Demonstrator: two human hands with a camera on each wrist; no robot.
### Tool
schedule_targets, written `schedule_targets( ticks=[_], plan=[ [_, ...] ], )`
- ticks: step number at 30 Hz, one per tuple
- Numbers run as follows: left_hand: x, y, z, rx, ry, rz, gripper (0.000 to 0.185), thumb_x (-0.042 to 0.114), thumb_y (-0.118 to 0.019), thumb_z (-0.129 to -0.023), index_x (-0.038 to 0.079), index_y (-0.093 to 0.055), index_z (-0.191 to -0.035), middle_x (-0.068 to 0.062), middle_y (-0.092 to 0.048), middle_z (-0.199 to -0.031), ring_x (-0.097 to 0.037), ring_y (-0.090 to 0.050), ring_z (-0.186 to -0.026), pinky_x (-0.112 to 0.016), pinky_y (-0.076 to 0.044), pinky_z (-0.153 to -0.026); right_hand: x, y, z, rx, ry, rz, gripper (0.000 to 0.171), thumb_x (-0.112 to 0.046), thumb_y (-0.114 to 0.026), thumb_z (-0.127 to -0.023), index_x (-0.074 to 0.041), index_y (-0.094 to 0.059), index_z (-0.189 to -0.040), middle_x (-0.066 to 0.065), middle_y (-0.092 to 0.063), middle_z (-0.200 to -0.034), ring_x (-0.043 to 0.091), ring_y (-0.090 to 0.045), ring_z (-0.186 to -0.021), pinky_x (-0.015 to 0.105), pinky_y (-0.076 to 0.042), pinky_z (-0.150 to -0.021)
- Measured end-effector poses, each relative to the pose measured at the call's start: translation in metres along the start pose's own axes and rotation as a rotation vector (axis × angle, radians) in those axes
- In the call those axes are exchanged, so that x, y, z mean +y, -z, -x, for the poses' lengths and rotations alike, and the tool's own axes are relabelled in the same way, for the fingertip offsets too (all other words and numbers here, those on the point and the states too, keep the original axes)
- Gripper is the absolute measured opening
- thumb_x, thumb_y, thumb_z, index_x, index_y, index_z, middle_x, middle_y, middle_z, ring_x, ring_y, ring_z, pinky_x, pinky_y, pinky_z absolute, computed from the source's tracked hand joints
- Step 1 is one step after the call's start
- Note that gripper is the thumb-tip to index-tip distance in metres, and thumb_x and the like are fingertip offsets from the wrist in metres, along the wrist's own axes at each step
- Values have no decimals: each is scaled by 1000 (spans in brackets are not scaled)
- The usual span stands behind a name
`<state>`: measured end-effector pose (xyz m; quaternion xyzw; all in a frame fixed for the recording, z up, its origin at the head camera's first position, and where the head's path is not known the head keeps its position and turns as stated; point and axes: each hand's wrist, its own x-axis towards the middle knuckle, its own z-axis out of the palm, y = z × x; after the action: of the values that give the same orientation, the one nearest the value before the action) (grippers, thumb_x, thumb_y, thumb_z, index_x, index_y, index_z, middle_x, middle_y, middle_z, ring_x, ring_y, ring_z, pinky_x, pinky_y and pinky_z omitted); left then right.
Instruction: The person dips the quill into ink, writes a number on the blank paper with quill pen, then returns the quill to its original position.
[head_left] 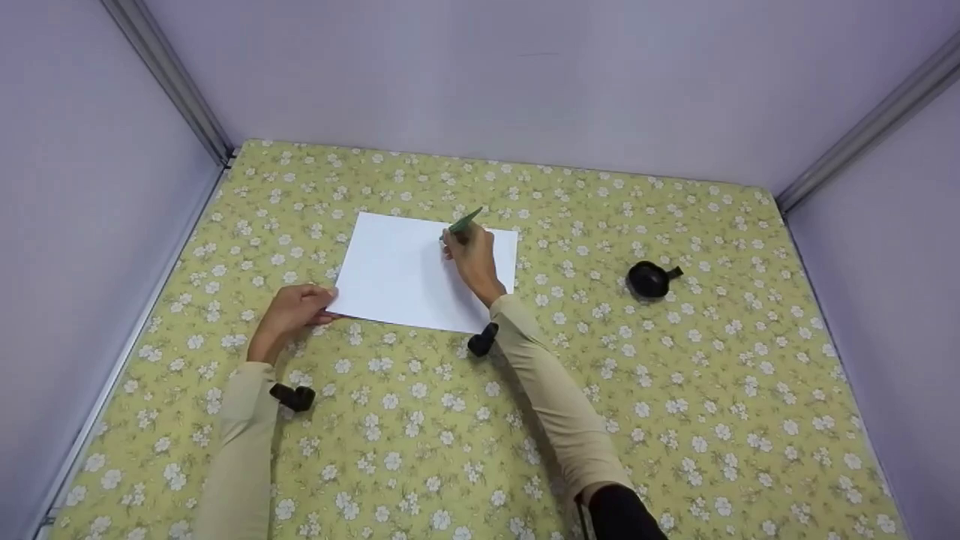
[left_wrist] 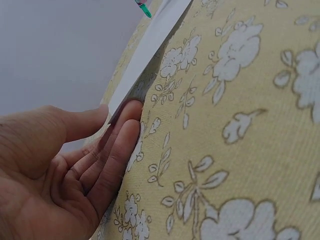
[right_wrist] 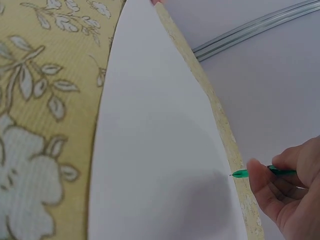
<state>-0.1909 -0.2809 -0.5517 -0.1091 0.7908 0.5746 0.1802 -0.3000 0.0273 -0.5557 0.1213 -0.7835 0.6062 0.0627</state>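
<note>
A white sheet of paper (head_left: pixel 405 270) lies on the flowered cloth, its near-left corner lifted slightly. My left hand (head_left: pixel 298 309) pinches that corner, thumb on top and fingers underneath, as the left wrist view of the paper (left_wrist: pixel 145 55) shows. Over the sheet's far right part, my right hand (head_left: pixel 474 259) holds a green pen (head_left: pixel 468 218) between thumb and fingers. In the right wrist view the pen's tip (right_wrist: pixel 240 174) points toward the paper; whether it touches cannot be told. No marks show on the sheet.
To the right of the paper sits a small black pan-like dish (head_left: pixel 648 280) with a short handle. Yellow flowered cloth (head_left: pixel 420 450) covers the table. Pale panels (head_left: pixel 480 90) with metal corner posts enclose its back and sides.
</note>
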Motion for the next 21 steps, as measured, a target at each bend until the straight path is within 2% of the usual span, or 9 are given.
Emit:
schedule_targets(
  ticks=[3, 7, 10, 16, 21],
  plan=[
    [-1, 0, 0, -6, 1, 0, 53, 30, -66, -106, -12, -58, -137, 3, -74, -93, -1, -71, -78, -18, -60, -75, 2, -1, 0, -1, -10, 9, 18, -3, -62, -105, 15, -69, -104, 29, -72, -92, 39, -72, -80, 26, -59, -65],
    [-2, 0, 0, -13, -28, 13, 55, 28, -71, -103, -13, -57, -137, 4, -76, -93, -1, -72, -77, -17, -59, -74, 4, -2, 0, -2, -10, 12, 18, -2, -62, -105, 15, -69, -105, 29, -73, -92, 39, -72, -80, 23, -56, -64],
    [-4, 0, -1, -10, -53, 15, 53, 25, -72, -102, -14, -57, -134, 4, -77, -91, -1, -73, -75, -17, -59, -73, 4, -2, -1, -6, -3, 11, 18, -2, -62, -104, 15, -68, -105, 29, -73, -91, 39, -72, -79, 22, -55, -63],
    [-4, -1, 0, 1, -48, 16, 50, 23, -72, -102, -14, -58, -132, 4, -77, -90, -1, -72, -74, -17, -59, -72, 4, -3, 1, -5, -10, 19, 17, -2, -63, -104, 13, -69, -103, 28, -73, -91, 39, -72, -79, 23, -55, -63],
    [6, -1, 6, -8, -37, 31, 47, 19, -70, -102, -16, -58, -131, 1, -77, -91, -3, -73, -75, -19, -60, -73, 4, -5, 0, -4, -9, 29, 16, -3, -63, -104, 11, -70, -101, 27, -73, -91, 36, -72, -78, 22, -55, -63]
  ],
)
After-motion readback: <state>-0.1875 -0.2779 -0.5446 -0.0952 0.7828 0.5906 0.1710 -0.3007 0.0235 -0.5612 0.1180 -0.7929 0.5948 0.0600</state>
